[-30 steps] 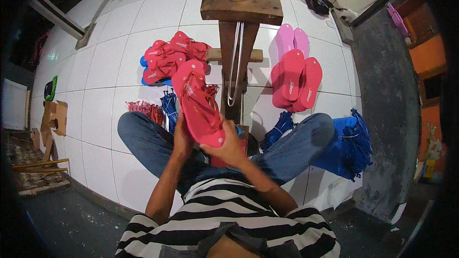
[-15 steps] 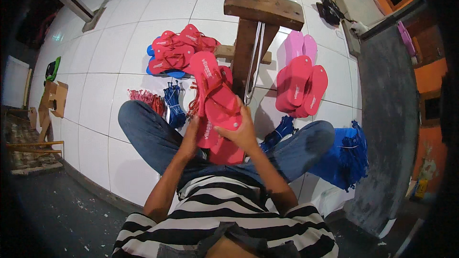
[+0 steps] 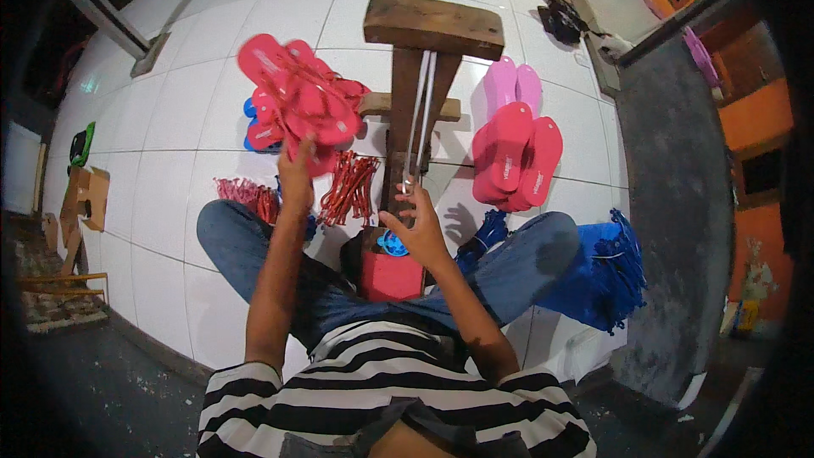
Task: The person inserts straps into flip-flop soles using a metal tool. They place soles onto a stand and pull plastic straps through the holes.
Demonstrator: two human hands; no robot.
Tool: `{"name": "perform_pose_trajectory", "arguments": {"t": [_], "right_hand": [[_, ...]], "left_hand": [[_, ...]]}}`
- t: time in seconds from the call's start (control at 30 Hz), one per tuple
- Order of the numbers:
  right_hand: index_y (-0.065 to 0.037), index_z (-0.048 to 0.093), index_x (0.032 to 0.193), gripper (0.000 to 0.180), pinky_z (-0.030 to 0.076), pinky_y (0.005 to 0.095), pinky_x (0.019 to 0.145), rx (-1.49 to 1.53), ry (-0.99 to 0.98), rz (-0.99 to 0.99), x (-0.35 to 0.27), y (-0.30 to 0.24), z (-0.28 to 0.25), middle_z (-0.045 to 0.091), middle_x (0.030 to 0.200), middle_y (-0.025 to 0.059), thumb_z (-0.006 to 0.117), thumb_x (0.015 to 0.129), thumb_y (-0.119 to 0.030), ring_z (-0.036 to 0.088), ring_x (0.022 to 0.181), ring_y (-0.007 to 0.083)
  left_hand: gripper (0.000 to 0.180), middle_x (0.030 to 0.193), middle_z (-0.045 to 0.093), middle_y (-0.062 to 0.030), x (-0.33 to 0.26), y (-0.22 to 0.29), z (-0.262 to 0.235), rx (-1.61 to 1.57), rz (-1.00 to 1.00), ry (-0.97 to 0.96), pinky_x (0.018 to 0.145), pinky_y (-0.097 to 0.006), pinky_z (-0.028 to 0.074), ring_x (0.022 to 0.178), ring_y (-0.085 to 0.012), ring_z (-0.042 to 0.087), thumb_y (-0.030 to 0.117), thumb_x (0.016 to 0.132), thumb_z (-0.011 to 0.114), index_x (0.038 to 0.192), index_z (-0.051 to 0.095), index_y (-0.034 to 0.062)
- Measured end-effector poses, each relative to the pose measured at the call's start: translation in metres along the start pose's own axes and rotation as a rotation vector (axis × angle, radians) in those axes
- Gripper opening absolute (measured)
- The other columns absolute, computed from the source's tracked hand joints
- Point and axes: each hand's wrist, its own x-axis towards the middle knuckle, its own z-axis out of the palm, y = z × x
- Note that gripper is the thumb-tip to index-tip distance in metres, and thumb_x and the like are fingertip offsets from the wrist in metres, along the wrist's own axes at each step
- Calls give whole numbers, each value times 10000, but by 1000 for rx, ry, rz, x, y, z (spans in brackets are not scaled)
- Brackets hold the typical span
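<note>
The left hand pinches a red flip-flop by its heel end, holding it out over the pile of red flip-flops at the far left. It looks light, bendy foam, best held at an edge. The right hand rests half-open, empty, against the wooden post.

Workshop — flip-flop piles (strap bundles)
</note>
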Motion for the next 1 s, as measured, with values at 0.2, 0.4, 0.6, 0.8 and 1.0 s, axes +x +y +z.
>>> {"name": "perform_pose_trajectory", "arguments": {"t": [0.2,0.4,0.6,0.8,1.0], "right_hand": [[-30,517,1269,479,510,350,750,31,209,141,-2,12,-28,588,1127,134,691,857,-202,608,962,224],[11,562,1158,432,503,405,781,-518,440,136,42,43,-96,622,963,180,654,864,-292,620,920,319],[63,444,1283,784,392,493,983,-956,653,542,79,79,-144,491,1260,267,679,783,-493,455,1164,437],[64,400,1323,825,356,515,998,-989,711,514,98,102,-132,473,1234,286,707,733,-425,420,1172,436],[85,329,1364,930,309,520,1025,-738,781,542,80,82,-114,401,1276,292,729,658,-369,382,1172,445]], "left_hand": [[437,1247,520,-147,139,-88,-72,48,47,136,852,-361,516,1087,-224,563,213,911,599,1288,454,44],[374,1268,523,-166,187,-141,-170,-278,-65,-123,830,-426,532,1076,-319,586,156,932,501,1295,427,114],[345,1061,606,-49,100,-87,-41,-125,-322,48,653,-237,458,789,-140,602,160,908,569,1236,499,77],[318,1031,613,-23,37,-53,7,383,-80,-339,655,-228,457,788,-102,594,217,914,619,1190,550,75],[208,900,604,-4,-34,-17,66,304,-19,-624,676,-242,440,773,-79,535,181,981,519,1119,590,42]]}}
